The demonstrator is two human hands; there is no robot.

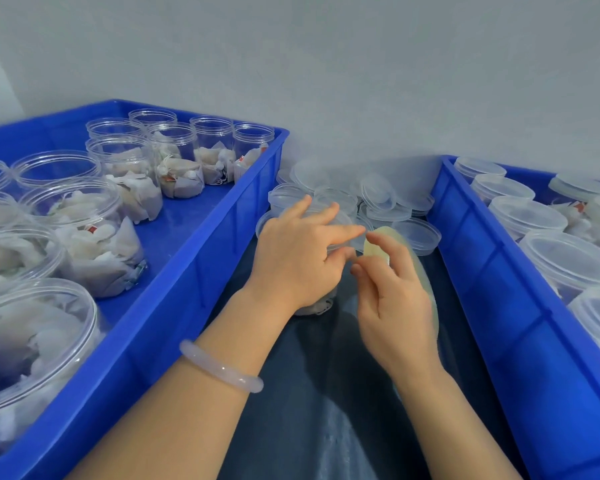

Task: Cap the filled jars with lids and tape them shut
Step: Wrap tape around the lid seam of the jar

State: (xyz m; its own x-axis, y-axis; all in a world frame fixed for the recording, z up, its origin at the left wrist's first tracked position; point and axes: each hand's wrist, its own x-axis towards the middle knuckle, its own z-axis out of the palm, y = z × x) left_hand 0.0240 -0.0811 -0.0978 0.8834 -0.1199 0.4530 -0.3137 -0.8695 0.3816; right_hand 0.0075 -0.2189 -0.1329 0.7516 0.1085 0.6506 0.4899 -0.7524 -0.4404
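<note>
Jars (94, 244) packed with white sachets stand open in the left blue crate (187, 289). The right crate (482, 271), cut off by the frame, holds lidded jars (568, 258). Between the crates, loose clear lids (378, 199) are piled at the far end of the dark bench (326, 393). Nearer, the left grip (298, 258) lies almost flat across one capped jar (317, 304), hiding most of it. The right grip (392, 299) curls round a blurred yellowish tape roll (421, 275).
</note>
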